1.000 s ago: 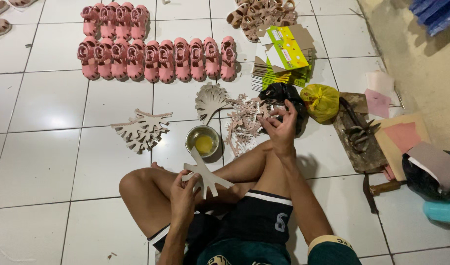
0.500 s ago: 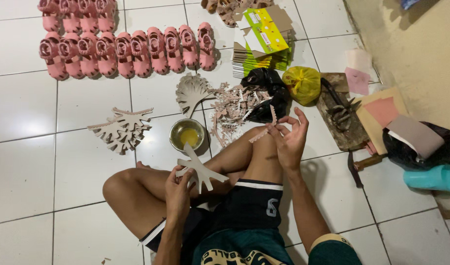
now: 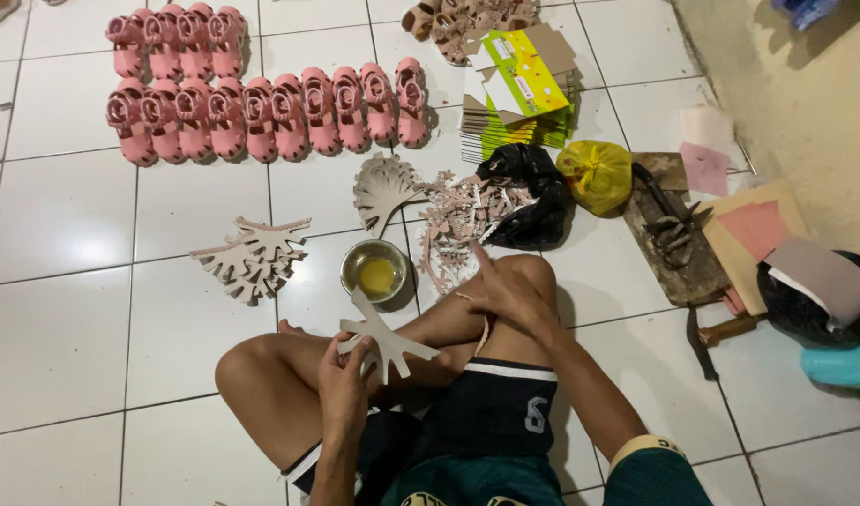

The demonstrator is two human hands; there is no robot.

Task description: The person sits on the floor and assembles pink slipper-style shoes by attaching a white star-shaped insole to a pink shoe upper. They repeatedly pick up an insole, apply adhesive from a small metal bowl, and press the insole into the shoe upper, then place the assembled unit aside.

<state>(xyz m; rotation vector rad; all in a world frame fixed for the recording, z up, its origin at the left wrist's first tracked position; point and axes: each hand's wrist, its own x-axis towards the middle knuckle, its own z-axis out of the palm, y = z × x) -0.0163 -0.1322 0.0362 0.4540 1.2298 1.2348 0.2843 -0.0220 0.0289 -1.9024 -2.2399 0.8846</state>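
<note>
I sit cross-legged on a white tiled floor. My left hand holds a beige branched cut-out piece above my left leg. My right hand rests over my right knee with a thin pale strap pinched in its fingers. Just ahead of my legs stands a small round metal tin of yellow glue. A heap of loose pale straps lies beyond the right hand.
Two fanned stacks of beige cut-outs lie ahead. Rows of pink sandals fill the far floor. A black bag, yellow bag, folded cardboard boxes, a wooden board with tools and sheets sit right.
My right hand has pulled back from the strap heap to my right knee, bringing a thin strap. The left hand keeps the cut-out in about the same place. The view shifted slightly.
</note>
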